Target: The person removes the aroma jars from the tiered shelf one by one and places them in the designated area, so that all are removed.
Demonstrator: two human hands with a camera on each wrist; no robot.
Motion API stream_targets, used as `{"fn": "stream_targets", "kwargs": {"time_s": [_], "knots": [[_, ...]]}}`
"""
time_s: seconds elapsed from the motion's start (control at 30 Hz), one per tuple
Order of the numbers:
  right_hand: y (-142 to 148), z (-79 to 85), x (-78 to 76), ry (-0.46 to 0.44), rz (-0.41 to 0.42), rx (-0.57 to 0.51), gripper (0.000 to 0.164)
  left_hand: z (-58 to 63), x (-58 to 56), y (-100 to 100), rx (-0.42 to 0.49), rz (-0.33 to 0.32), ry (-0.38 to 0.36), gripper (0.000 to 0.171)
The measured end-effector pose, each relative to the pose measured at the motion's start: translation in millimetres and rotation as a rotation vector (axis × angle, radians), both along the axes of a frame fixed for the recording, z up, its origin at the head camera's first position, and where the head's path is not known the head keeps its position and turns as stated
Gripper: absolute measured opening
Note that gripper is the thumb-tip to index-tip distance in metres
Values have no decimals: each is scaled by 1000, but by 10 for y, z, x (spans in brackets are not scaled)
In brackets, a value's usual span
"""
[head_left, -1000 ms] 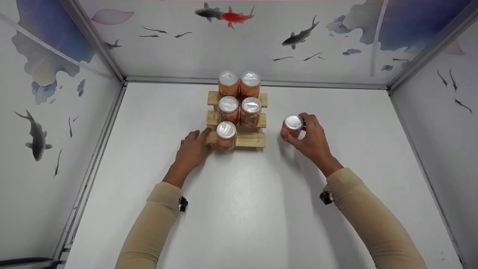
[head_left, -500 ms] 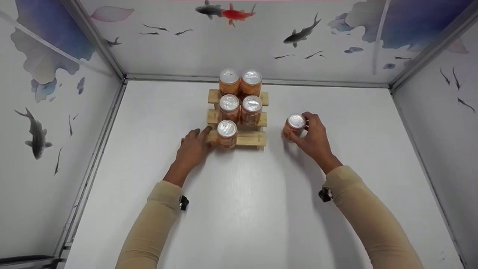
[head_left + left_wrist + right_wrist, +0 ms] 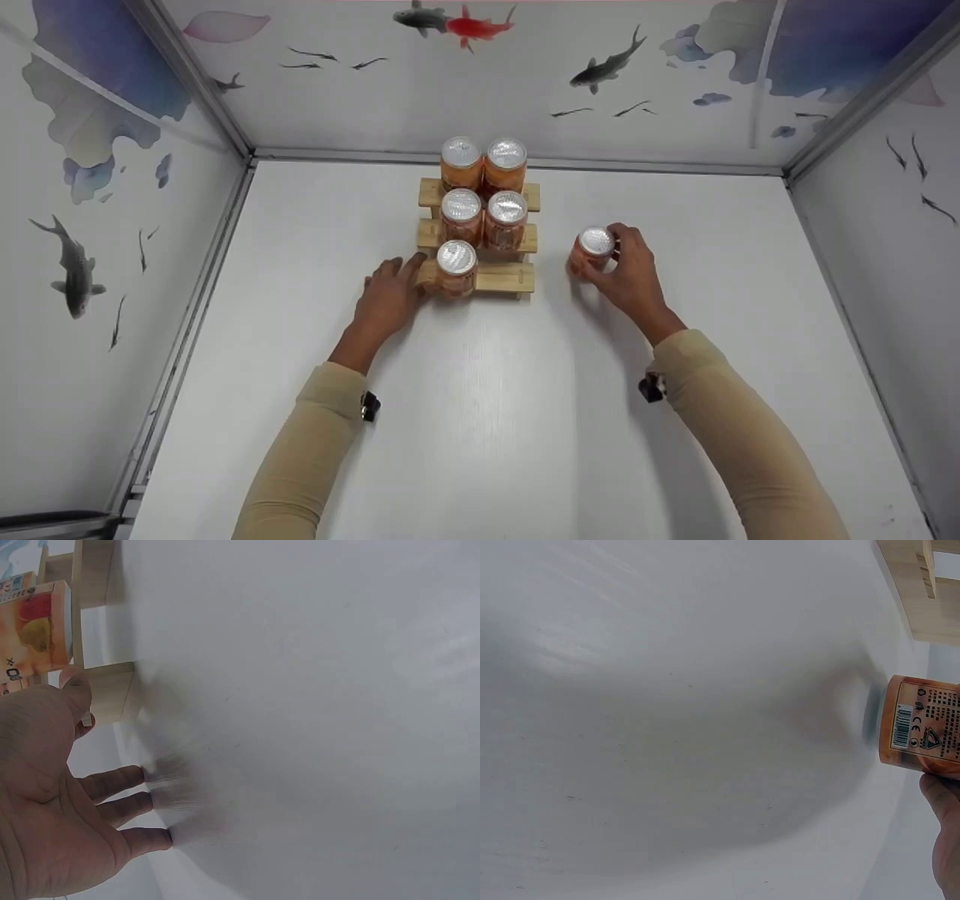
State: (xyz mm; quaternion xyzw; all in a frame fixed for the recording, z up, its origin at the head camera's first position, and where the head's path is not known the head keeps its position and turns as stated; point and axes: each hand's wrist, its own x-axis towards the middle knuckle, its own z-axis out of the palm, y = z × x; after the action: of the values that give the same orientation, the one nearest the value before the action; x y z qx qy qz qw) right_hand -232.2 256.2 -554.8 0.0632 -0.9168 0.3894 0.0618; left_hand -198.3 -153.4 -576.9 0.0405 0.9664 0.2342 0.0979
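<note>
My right hand [image 3: 628,271] holds an orange can [image 3: 589,251] with a silvery lid, upright, right of a three-step wooden rack [image 3: 504,277]. In the right wrist view, a barcode and warning triangle show on the can [image 3: 922,724], the thumb against its side. Whether its base touches the table cannot be told. My left hand [image 3: 386,300] pinches the left end of the rack's lowest step with thumb and forefinger. In the left wrist view its other fingers [image 3: 124,806] reach down to the table. Beside it, one can [image 3: 456,270] stands on the lowest step.
Two cans stand on the middle step, among them a right-hand can [image 3: 506,221], and two on the top step, including a left-hand can [image 3: 460,165]. The white table [image 3: 487,420] is walled in by printed panels [image 3: 330,97] on the back and sides.
Over the last second, my right hand and its can have shifted very slightly to the right. My left hand stays at the rack, and the cans on it stay in place.
</note>
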Motion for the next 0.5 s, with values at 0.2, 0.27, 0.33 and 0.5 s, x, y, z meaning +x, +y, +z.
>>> {"fn": "stream_targets", "kwargs": {"time_s": [0.2, 0.27, 0.33, 0.5], "knots": [[3, -18, -21, 6, 0, 10, 73, -21, -17, 0, -5, 6, -2, 60], [4, -21, -21, 9, 2, 10, 72, -28, -20, -3, -5, 8, 1, 59], [6, -21, -17, 10, 2, 9, 72, -25, -18, -4, -4, 6, 0, 60], [10, -30, -17, 6, 1, 5, 72, -12, -8, -3, -3, 3, -4, 61]]}}
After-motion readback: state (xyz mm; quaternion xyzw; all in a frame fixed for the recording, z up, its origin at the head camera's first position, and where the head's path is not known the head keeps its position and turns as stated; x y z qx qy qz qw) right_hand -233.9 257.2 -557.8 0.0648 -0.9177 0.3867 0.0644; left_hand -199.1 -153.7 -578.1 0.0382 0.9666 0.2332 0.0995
